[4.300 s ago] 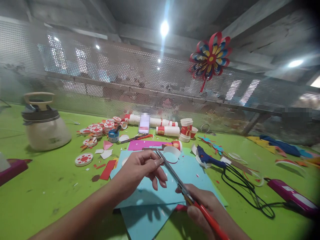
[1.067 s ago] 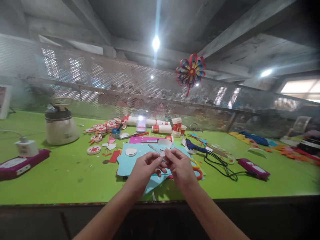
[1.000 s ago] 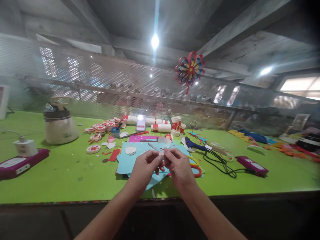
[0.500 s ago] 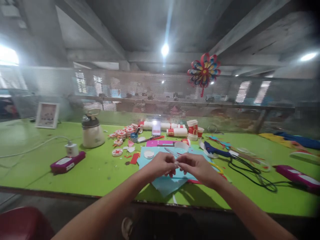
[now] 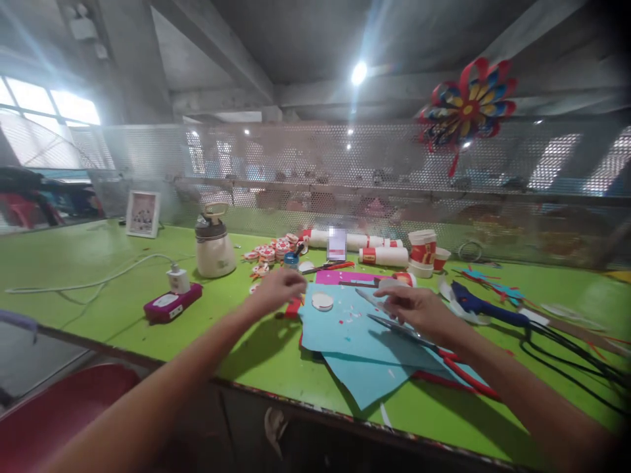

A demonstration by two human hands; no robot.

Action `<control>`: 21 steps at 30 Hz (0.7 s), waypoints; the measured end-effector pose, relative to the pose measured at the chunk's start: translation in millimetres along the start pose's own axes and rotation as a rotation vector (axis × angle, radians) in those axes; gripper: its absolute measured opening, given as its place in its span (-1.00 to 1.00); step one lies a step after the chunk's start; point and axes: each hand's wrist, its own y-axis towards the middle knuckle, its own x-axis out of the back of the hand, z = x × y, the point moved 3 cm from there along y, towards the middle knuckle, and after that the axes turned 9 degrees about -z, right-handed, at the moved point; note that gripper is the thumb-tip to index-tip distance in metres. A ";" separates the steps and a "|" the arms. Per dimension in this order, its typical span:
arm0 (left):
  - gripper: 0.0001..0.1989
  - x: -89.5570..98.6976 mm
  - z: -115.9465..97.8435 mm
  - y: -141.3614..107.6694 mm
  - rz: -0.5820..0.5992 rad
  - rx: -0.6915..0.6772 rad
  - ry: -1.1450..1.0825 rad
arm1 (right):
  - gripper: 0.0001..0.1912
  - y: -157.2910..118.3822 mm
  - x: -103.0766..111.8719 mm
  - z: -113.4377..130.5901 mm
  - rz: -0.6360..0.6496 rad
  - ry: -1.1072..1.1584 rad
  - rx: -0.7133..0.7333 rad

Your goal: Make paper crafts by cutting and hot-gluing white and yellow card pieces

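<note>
My left hand (image 5: 279, 290) hovers, slightly blurred, over the left edge of the light-blue paper (image 5: 320, 335), its fingers stretched forward and nothing visible in them. Below it, a bit of red paper (image 5: 294, 307) shows. My right hand (image 5: 419, 309) is above scissors with red handles (image 5: 468, 378), fingers bent and apart, with nothing I can make out between them. The scissors lie on the blue paper, their blades spread. A round white disc (image 5: 322, 301) rests on the paper between my hands, among small scraps.
Paper cups (image 5: 422, 248) and white rolls (image 5: 384, 256) stand or lie at the back. A blue glue gun (image 5: 486, 305) with a black cable is at the right. On the left are a jug (image 5: 214, 249) and a purple power strip (image 5: 172, 303). Patterned discs (image 5: 266, 255) are piled behind my left hand.
My hands were together over the blue paper; now they are apart, the left moved left and the right moved right. The view has turned a little to the left.
</note>
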 end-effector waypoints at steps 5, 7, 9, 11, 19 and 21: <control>-0.68 77.1 62.9 23.2 -0.174 0.119 0.349 | -0.72 13.9 -9.7 -36.5 -0.004 0.116 -0.119; -0.59 82.3 80.4 27.2 -0.138 0.149 0.411 | -0.73 16.6 -11.1 -44.0 0.006 0.126 -0.132; -0.43 78.7 91.7 28.5 -0.084 0.161 0.436 | -0.75 17.6 -11.8 -46.5 0.015 0.131 -0.137; -0.32 72.1 96.8 28.0 -0.031 0.160 0.444 | -0.75 16.7 -12.6 -45.7 0.023 0.140 -0.144; -0.29 62.9 89.7 23.7 0.018 0.123 0.507 | -0.69 3.8 -14.9 -44.8 0.042 0.225 -0.192; -0.32 64.3 85.9 22.4 0.014 0.108 0.502 | -0.69 1.8 -12.9 -46.4 0.036 0.237 -0.195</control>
